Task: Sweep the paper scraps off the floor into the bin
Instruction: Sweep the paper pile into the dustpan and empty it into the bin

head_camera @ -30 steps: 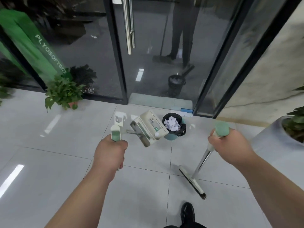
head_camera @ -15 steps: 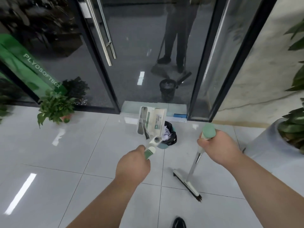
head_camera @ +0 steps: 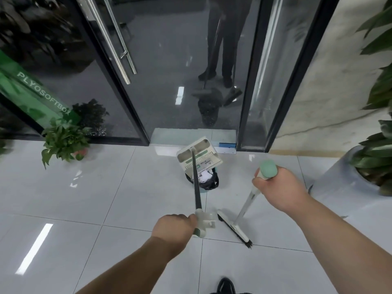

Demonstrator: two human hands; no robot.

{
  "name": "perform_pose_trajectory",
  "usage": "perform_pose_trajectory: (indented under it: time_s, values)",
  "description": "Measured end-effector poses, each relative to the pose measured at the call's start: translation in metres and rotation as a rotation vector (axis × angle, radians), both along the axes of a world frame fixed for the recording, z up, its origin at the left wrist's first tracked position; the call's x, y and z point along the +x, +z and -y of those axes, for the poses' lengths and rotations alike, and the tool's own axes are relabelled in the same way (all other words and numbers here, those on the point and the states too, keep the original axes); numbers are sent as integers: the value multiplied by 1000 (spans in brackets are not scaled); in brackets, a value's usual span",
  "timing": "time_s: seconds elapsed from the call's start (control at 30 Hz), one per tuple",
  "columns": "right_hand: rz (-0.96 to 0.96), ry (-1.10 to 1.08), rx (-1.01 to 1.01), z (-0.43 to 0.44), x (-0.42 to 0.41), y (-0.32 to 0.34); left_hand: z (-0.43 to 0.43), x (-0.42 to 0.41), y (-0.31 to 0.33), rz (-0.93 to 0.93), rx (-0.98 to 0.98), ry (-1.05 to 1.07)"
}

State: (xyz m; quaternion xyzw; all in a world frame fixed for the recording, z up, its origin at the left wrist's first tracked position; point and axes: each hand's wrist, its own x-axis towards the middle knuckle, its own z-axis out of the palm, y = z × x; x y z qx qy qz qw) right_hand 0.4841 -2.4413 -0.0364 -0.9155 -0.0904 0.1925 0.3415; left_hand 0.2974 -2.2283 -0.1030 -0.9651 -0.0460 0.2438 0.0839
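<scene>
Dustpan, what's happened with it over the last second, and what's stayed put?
The dustpan swung from left of the bin to tipped over it, as the left hand, still gripping it, moved toward the broom. The right hand keeps holding the broom, head on the floor; paper scraps remain in the bin.

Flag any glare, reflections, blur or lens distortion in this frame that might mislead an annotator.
Head view: the wide-angle lens slants the door frame; the glass door mirrors the standing person; ceiling-light streaks glare on the floor tiles; the leaves at the right edge look soft; the dustpan, the broom, the left hand and the right hand are sharp.
</scene>
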Motion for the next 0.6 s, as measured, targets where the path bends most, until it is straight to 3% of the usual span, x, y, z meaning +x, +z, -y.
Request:
perform_pose_trajectory:
  time_s: [0.33,0.6]
  values:
    - [-23,12,-21,9,3,-3,-25,27,50,31,121,-75]
    - [21,156,-83,-23,0,15,-74,30,110,278,143,276]
